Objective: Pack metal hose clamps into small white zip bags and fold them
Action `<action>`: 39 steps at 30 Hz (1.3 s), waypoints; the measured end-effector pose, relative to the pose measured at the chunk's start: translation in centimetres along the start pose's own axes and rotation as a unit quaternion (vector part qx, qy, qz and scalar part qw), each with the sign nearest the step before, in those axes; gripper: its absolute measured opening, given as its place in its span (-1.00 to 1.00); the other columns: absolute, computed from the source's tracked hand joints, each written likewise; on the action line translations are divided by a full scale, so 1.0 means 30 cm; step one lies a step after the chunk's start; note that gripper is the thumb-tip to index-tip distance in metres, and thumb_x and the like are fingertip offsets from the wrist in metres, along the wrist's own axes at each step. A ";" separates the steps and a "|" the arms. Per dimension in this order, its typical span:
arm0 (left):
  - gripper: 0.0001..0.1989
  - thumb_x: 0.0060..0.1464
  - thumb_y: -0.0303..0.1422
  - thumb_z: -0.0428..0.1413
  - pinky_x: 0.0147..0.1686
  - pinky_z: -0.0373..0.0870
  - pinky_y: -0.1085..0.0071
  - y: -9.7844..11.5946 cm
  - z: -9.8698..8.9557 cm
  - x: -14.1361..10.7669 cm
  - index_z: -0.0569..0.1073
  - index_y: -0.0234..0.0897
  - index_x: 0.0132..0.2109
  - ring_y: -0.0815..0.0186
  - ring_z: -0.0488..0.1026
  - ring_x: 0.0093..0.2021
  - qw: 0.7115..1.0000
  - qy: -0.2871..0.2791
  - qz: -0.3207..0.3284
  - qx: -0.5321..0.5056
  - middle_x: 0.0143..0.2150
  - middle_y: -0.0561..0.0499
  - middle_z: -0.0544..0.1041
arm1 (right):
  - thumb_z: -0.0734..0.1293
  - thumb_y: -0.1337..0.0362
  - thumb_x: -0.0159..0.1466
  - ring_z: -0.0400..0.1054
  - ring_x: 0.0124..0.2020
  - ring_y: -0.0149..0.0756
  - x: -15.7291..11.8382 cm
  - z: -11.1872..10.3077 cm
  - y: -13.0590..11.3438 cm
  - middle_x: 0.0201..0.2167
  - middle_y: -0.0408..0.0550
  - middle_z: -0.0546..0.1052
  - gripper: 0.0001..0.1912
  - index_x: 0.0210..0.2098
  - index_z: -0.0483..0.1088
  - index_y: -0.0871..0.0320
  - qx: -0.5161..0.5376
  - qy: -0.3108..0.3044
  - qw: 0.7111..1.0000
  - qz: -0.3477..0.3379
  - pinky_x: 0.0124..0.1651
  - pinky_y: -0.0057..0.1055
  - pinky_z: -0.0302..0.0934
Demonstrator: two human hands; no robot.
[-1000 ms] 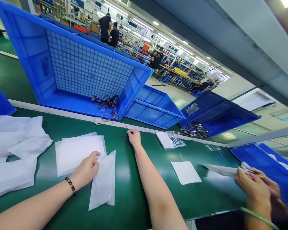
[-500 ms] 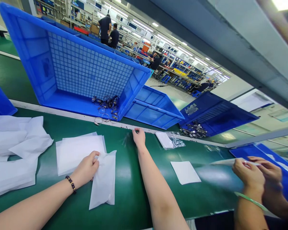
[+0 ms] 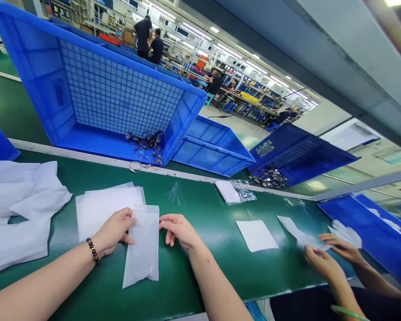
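A white translucent bag [image 3: 143, 249], with a small bulge near its bottom, is in front of me. My left hand [image 3: 115, 229], wearing a dark bead bracelet, grips the bag by its upper left edge. At the opposite edge is my right hand [image 3: 177, 229], its index fingertip at the bag's side and its other fingers loosely bent and apart. I make out nothing held in it. Behind the left hand lies a stack of flat white bags [image 3: 103, 205]. Some clear strips [image 3: 176, 194] lie on the green table beyond the right hand.
More white bags [image 3: 16, 214] are heaped at the left. Blue bins [image 3: 127, 98] with metal clamps [image 3: 150, 141] line the back edge. White sheets [image 3: 257, 235] and a clear packet [image 3: 235, 191] lie right of centre. A co-worker's hands [image 3: 327, 258] handle another white bag at the right.
My right hand has come back from the clear strips to the bag's right edge. The bag's top now lies flatter. The co-worker's hands have moved left and lower with their bag.
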State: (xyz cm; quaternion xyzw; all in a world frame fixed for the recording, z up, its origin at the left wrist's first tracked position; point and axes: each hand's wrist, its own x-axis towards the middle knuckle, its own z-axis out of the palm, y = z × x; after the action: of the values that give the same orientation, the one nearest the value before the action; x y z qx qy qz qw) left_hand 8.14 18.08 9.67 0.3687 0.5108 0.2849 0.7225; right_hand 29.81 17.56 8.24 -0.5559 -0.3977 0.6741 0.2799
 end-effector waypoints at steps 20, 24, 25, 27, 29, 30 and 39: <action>-0.90 -0.04 -0.34 0.02 -0.34 0.29 0.44 0.031 -0.014 -0.023 0.29 -0.28 -0.42 0.36 0.31 -0.35 0.972 -0.081 0.132 0.174 -0.40 0.07 0.38 | 0.47 0.17 -0.08 0.44 -0.32 -0.26 -0.046 0.034 0.036 -0.45 -0.05 0.50 -0.67 -0.42 0.36 0.24 0.072 0.010 0.994 -0.078 -0.30 -0.39 0.34; -0.93 -0.06 -0.46 -0.04 -0.30 0.26 0.43 0.057 -0.015 -0.042 0.30 -0.28 -0.45 0.33 0.33 -0.24 0.931 -0.136 0.190 0.280 -0.19 0.01 0.41 | 0.39 0.29 0.03 0.40 -0.34 -0.35 -0.092 0.021 0.064 -0.35 -0.08 0.49 -0.85 -0.44 0.36 0.19 0.007 -0.010 0.986 -0.165 -0.21 -0.37 0.29; -0.92 -0.07 -0.49 -0.05 -0.31 0.25 0.44 0.065 -0.015 -0.050 0.31 -0.28 -0.46 0.33 0.32 -0.24 0.914 -0.139 0.204 0.321 -0.17 0.02 0.40 | 0.36 0.32 0.05 0.39 -0.31 -0.35 -0.106 0.019 0.071 -0.29 -0.05 0.48 -0.91 -0.45 0.35 0.18 -0.025 -0.007 0.983 -0.183 -0.20 -0.38 0.28; -0.89 -0.08 -0.51 -0.05 -0.35 0.23 0.46 0.082 -0.017 -0.070 0.34 -0.27 -0.45 0.33 0.30 -0.23 0.878 -0.141 0.227 0.397 -0.18 0.02 0.36 | 0.31 0.40 0.08 0.37 -0.25 -0.34 -0.134 0.018 0.083 -0.18 -0.02 0.44 -0.97 -0.46 0.35 0.17 -0.110 0.007 0.970 -0.218 -0.17 -0.37 0.26; -0.87 -0.09 -0.53 -0.06 -0.39 0.22 0.49 0.097 -0.019 -0.090 0.35 -0.25 -0.43 0.30 0.28 -0.18 0.848 -0.153 0.235 0.450 -0.20 0.02 0.32 | 0.27 0.47 0.09 0.34 -0.17 -0.31 -0.156 0.017 0.098 -0.14 -0.02 0.42 -0.90 -0.45 0.37 0.15 -0.195 0.021 0.946 -0.257 -0.10 -0.34 0.23; -0.86 -0.09 -0.54 -0.06 -0.41 0.22 0.51 0.103 -0.020 -0.098 0.36 -0.25 -0.43 0.29 0.26 -0.17 0.835 -0.162 0.235 0.471 -0.21 0.02 0.30 | 0.25 0.50 0.09 0.33 -0.14 -0.30 -0.163 0.017 0.107 -0.13 -0.02 0.41 -0.85 -0.43 0.37 0.14 -0.227 0.024 0.933 -0.279 -0.06 -0.33 0.21; -0.77 -0.10 -0.63 -0.08 -0.11 0.23 0.37 0.095 -0.026 -0.109 0.38 -0.25 -0.44 0.26 0.21 -0.05 0.752 -0.174 0.260 0.579 -0.12 0.02 0.25 | 0.16 0.55 0.09 0.28 -0.09 -0.31 -0.153 0.015 0.190 -0.06 0.03 0.32 -0.77 -0.38 0.35 0.15 -0.364 0.049 0.829 -0.422 -0.06 -0.35 0.25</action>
State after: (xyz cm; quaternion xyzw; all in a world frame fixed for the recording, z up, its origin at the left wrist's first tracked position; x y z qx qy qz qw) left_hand 6.26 17.30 13.57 0.8786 0.3275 0.0422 0.3449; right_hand 30.77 10.70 5.84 -0.4278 -0.7959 0.2682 0.3340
